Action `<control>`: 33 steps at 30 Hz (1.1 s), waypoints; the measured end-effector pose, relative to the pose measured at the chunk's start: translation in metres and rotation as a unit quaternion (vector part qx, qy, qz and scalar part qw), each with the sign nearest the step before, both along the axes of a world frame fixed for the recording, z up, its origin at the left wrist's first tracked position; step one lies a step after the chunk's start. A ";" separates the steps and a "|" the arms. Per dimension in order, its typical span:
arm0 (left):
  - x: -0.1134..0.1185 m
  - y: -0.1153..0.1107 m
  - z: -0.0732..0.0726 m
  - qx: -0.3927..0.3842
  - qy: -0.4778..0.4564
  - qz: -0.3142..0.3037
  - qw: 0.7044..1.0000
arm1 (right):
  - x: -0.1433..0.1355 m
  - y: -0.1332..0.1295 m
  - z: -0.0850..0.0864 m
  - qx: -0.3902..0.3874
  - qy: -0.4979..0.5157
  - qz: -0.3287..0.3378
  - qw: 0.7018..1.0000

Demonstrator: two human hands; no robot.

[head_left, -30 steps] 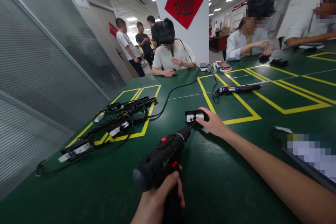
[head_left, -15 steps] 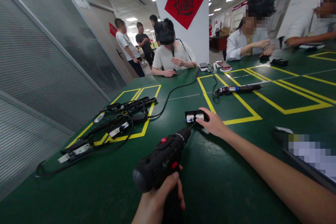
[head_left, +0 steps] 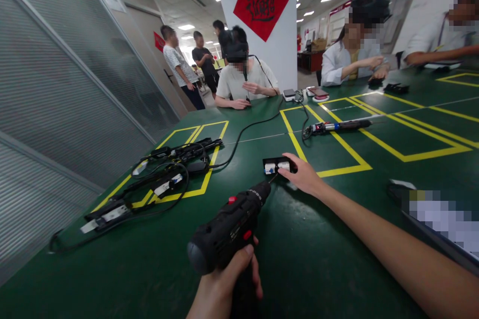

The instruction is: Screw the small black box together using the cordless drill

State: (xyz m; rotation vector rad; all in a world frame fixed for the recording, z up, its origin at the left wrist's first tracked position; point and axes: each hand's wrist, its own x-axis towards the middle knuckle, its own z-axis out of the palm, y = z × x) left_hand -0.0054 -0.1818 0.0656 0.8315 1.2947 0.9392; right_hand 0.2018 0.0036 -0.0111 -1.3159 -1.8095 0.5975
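Note:
My left hand [head_left: 228,276] is wrapped round the grip of a black cordless drill [head_left: 226,232] with red buttons. The drill points forward and to the right, and its thin bit [head_left: 273,178] reaches the near side of a small black-and-white block [head_left: 270,167] with a blue detail. Whether the tip sits in a screw is too small to make out. My right hand [head_left: 304,178] pinches the right end of that block on the green table [head_left: 318,269], thumb in front and fingers behind.
Black cabled devices [head_left: 168,179] lie to the left inside yellow tape. A pen-shaped electric tool [head_left: 340,126] lies farther back at right. On the right edge rests a dark-edged object with a blurred surface [head_left: 441,214]. Several people sit or stand beyond the table.
The view has shifted very slightly. Both hands, the drill and the block keep the same positions relative to each other.

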 end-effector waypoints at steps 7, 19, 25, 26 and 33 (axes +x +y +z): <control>0.001 0.001 -0.002 -0.010 0.008 0.004 1.000 | 0.000 0.000 0.000 0.001 0.002 0.000 1.000; 0.001 0.000 -0.002 -0.011 0.026 0.006 1.000 | -0.001 0.000 0.000 0.011 -0.010 0.001 1.000; -0.001 -0.001 -0.003 -0.053 0.029 -0.015 0.998 | 0.000 -0.001 0.002 0.001 -0.003 0.004 1.000; -0.001 -0.001 -0.004 -0.057 0.031 -0.018 0.998 | 0.000 -0.001 0.002 0.000 0.000 0.003 1.000; -0.004 -0.002 -0.005 -0.036 0.084 -0.048 0.995 | 0.000 -0.001 0.001 -0.004 0.006 0.000 1.000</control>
